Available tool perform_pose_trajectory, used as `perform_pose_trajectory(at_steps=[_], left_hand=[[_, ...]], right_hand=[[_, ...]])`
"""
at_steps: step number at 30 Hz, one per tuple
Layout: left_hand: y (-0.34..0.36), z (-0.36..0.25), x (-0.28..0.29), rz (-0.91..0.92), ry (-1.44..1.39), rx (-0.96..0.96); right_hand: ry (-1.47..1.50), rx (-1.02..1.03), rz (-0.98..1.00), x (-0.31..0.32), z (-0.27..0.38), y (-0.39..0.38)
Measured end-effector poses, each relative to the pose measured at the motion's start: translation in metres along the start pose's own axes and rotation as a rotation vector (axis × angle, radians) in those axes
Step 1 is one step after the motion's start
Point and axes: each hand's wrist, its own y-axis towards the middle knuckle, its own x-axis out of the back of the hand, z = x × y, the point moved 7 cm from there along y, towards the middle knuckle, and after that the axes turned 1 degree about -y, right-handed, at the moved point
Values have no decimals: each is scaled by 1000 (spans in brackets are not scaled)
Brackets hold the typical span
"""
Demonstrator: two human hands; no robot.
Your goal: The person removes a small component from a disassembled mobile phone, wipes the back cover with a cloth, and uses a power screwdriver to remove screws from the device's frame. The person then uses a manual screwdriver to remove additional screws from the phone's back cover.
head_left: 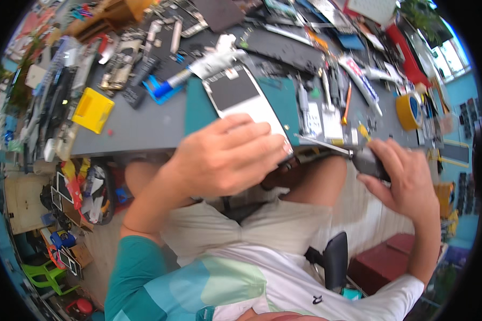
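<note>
Phone panel and screwdriver, each being held
The left hand, fingers curled, is gripping the panel over a green mat; the right hand is clasping the screwdriver's dark handle

Bright, slight blur, curved edges

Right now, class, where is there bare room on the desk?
The grey desk between the yellow square and the green mat; also the mat's strip left of the phone panel. Crowded: far left, with device parts; right, with an orange screwdriver, white tube and tape roll.
</note>
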Motion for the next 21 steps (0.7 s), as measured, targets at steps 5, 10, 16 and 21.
perform_pose_trajectory(at_steps=[5, 10, 16, 21], left_hand=[[3, -1, -4, -20, 37, 5], [4, 0, -3, -17, 45, 5], [0, 1, -5, -32, 55, -14], [1, 1, -4, -27, 60, -16]], right_hand=[[38, -28, 138, -11, -23, -3], [23, 114, 83, -4, -17, 16], [42, 168, 61, -5, -14, 23], [37, 170, 53, -5, -14, 25]])
